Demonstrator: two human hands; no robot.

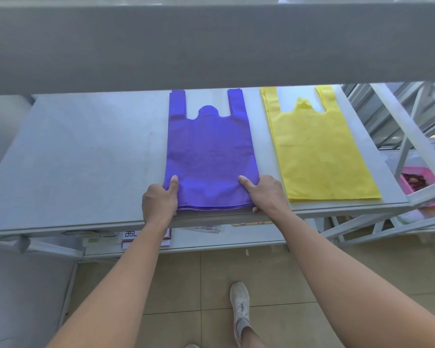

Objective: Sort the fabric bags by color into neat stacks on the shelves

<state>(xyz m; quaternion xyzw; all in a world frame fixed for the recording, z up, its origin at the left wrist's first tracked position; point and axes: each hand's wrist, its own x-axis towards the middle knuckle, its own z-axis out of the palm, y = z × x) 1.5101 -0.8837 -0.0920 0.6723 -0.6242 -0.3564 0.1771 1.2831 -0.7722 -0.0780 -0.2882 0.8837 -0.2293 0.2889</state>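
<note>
A stack of purple fabric bags (210, 156) lies flat on the grey shelf (81, 159), handles pointing away from me. My left hand (158, 200) grips the stack's near left corner, thumb on top and fingers under the edge. My right hand (264, 194) grips the near right corner the same way. A yellow fabric bag stack (319, 151) lies flat just to the right, apart from the purple one.
An upper shelf board (211, 43) overhangs the back of the shelf. A lower shelf holds papers (146, 238). A pink tray (417, 182) sits beyond the white frame (409, 136) at right. My shoe (240, 307) stands on the tiled floor.
</note>
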